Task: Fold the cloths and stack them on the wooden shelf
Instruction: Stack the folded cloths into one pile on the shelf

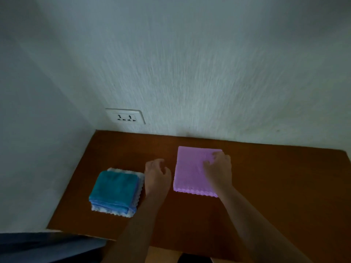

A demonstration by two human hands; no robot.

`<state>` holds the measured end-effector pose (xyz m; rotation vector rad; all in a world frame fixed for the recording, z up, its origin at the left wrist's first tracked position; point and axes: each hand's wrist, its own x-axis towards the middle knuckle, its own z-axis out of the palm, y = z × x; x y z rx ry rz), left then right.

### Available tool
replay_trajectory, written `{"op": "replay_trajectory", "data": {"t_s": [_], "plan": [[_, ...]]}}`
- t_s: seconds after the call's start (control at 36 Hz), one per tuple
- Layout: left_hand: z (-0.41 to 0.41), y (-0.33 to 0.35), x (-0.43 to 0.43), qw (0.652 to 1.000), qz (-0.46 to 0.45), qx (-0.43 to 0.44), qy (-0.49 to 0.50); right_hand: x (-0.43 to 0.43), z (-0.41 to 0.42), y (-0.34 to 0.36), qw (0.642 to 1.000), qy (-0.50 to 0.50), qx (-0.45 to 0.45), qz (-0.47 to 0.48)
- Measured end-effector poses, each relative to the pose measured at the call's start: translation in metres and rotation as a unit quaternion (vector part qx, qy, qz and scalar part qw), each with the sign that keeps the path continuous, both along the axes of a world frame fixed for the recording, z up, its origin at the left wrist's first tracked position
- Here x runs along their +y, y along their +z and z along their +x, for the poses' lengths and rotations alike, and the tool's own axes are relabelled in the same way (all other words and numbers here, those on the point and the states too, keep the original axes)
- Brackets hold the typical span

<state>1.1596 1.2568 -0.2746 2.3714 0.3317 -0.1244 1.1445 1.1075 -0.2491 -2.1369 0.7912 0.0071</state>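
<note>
Touching pink cloth near far-right edge, right hand, grip unclear; left hand loose, empty, beside stack.

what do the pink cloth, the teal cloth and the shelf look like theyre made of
The pink cloth: soft fabric, probably microfibre; matte nubbly face and a wavy cut edge.
The teal cloth: thicker plush fabric, maybe terry or microfibre; fuzzy matte top, rounded fold.
The shelf: looks like wood or wood laminate; smooth reddish-brown surface, grain unclear in the dim light.

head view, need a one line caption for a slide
On the shelf, right hand touches the pink cloth; left hand hovers free beside the folded stack.
</note>
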Motion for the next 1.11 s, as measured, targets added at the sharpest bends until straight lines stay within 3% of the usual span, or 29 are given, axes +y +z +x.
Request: {"op": "replay_trajectory", "data": {"t_s": [0.11,0.25,0.47,0.61,0.75,1.11], "plan": [[-0.003,0.015,0.034,0.998,0.012,-0.054,0.005,0.036,0.005,0.009,0.992,0.090,-0.016,0.083],[-0.011,0.024,0.086,0.995,0.024,-0.077,0.053,0.083,-0.001,0.006,0.966,0.168,0.061,0.187],[-0.025,0.021,0.159,0.986,0.059,0.030,0.150,0.139,-0.007,0.004,0.931,0.182,0.140,0.284],[-0.027,0.015,0.171,0.982,-0.011,0.088,0.164,0.160,-0.002,-0.009,0.911,0.122,0.198,0.341],[-0.026,0.006,0.177,0.981,-0.064,0.084,0.164,0.168,0.002,-0.015,0.907,0.091,0.201,0.359],[-0.009,0.004,0.184,0.947,-0.214,0.155,0.182,0.170,0.004,-0.013,0.890,0.074,0.238,0.383]]}}
